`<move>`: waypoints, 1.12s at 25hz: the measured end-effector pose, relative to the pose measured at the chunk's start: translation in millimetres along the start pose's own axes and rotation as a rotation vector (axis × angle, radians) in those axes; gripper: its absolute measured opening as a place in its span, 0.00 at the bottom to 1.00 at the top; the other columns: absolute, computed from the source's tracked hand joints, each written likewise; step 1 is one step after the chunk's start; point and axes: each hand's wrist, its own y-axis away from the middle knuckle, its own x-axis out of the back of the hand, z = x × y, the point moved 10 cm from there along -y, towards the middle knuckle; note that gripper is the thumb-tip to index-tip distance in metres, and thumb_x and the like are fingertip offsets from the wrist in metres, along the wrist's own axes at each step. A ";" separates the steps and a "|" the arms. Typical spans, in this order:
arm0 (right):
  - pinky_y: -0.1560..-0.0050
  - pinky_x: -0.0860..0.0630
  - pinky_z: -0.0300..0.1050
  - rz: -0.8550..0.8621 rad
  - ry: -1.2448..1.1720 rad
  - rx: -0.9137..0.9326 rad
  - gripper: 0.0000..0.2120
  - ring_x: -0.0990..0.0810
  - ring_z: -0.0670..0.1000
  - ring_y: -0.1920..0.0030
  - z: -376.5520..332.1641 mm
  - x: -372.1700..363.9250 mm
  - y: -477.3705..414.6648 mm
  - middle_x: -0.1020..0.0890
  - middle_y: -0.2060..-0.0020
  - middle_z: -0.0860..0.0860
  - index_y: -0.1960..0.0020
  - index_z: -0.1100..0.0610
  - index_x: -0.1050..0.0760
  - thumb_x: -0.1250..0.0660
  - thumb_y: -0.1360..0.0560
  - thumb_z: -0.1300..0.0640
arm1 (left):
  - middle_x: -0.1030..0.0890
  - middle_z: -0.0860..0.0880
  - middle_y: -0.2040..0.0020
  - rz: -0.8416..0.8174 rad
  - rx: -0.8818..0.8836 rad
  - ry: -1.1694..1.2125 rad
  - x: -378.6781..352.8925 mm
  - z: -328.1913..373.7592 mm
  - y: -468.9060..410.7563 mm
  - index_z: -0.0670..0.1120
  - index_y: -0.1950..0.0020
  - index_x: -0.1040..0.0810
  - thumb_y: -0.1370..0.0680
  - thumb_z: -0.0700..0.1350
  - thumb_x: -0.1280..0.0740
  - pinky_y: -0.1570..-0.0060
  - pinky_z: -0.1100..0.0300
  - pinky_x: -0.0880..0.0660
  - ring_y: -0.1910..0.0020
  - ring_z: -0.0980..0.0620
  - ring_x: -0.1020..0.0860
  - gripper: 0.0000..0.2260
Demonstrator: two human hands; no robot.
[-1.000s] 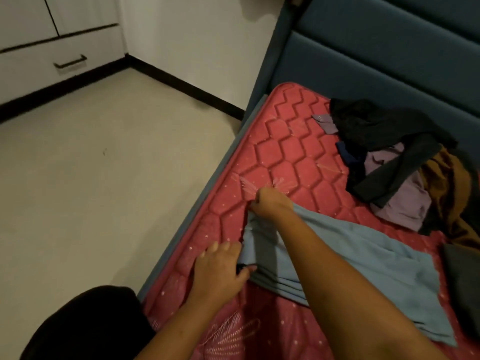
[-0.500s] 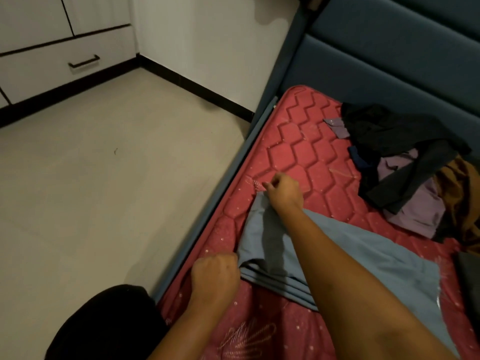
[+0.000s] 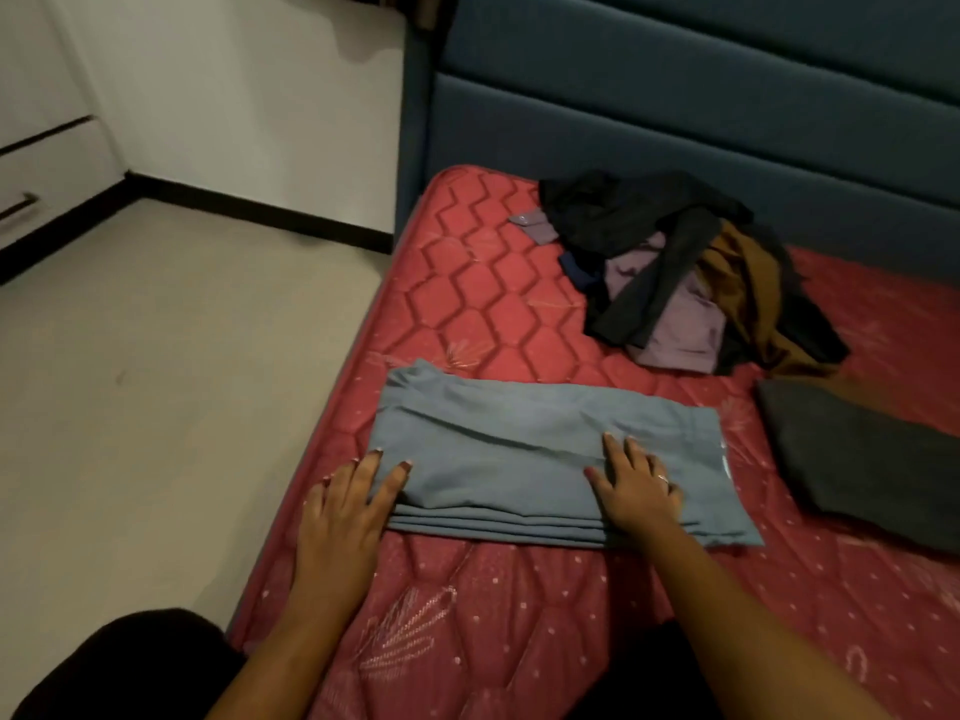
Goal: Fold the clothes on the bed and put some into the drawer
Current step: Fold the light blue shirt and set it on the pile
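A blue-grey garment [image 3: 498, 449] lies folded in several layers on the red quilted mattress [image 3: 467, 283], near its left edge. My left hand [image 3: 348, 506] rests flat at the garment's left end, fingers spread, thumb on the cloth. My right hand [image 3: 636, 480] presses flat on the garment's right half with straight fingers. A loose pile of black, mauve and brown clothes [image 3: 675, 272] sits farther back by the headboard. A white drawer front [image 3: 31, 194] with a dark handle shows at the far left.
A dark grey folded piece [image 3: 857, 459] lies to the right of the blue-grey garment. The teal padded headboard [image 3: 675, 111] runs along the back. Beige floor [image 3: 156, 381] lies left of the bed, with a black skirting along the white wall.
Both hands let go of the garment's left edge and now lie flat on it. My right hand moved from the far corner to the right half. The view swung right.
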 end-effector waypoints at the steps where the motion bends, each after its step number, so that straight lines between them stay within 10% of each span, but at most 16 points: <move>1: 0.28 0.46 0.60 -0.016 -0.026 -0.076 0.31 0.50 0.57 0.23 29.7 1.1 -0.8 0.51 0.22 0.48 0.22 0.41 0.53 0.50 0.22 0.34 | 0.30 0.42 0.30 -0.041 -0.024 -0.025 -3.7 5.3 -4.6 0.50 0.27 0.33 0.28 0.39 0.44 0.46 0.42 0.31 0.37 0.39 0.29 0.28; 8: 0.37 0.30 0.54 0.110 -0.605 -0.256 0.35 0.27 0.64 0.36 69.0 16.2 -9.9 0.26 0.35 0.61 0.23 0.53 0.44 0.33 0.25 0.49 | 0.26 0.43 0.33 -0.326 -0.206 -0.114 -29.3 75.5 -48.6 0.53 0.27 0.33 0.30 0.42 0.43 0.43 0.38 0.32 0.37 0.40 0.25 0.29; 12: 0.41 0.28 0.46 0.174 -0.912 -0.144 0.21 0.22 0.58 0.41 67.7 33.8 -12.3 0.20 0.41 0.55 0.36 0.52 0.25 0.30 0.27 0.61 | 0.23 0.46 0.35 -0.461 -0.221 -0.016 -45.3 146.3 -47.7 0.59 0.28 0.37 0.27 0.50 0.43 0.44 0.36 0.27 0.39 0.42 0.23 0.26; 16: 0.46 0.26 0.48 0.433 -0.784 -0.194 0.19 0.21 0.59 0.43 94.5 81.3 0.1 0.19 0.42 0.53 0.39 0.46 0.21 0.39 0.24 0.63 | 0.46 0.50 0.21 -0.513 -0.192 0.068 -47.6 218.3 -61.3 0.64 0.24 0.57 0.23 0.65 0.55 0.28 0.39 0.47 0.23 0.45 0.46 0.28; 23: 0.43 0.27 0.52 -0.061 -0.781 -0.262 0.28 0.24 0.62 0.41 78.1 20.1 -13.2 0.22 0.41 0.57 0.31 0.53 0.34 0.32 0.27 0.45 | 0.58 0.51 0.21 -0.737 -0.167 0.140 -82.9 285.0 -74.7 0.62 0.24 0.63 0.23 0.64 0.41 0.27 0.39 0.54 0.22 0.43 0.59 0.37; 28: 0.44 0.26 0.50 0.082 -0.845 -0.318 0.16 0.22 0.60 0.43 91.0 35.9 -18.4 0.21 0.41 0.56 0.37 0.52 0.26 0.37 0.24 0.52 | 0.60 0.52 0.21 -0.651 -0.231 0.158 -82.7 309.1 -85.8 0.58 0.23 0.64 0.25 0.65 0.38 0.27 0.40 0.58 0.23 0.47 0.61 0.43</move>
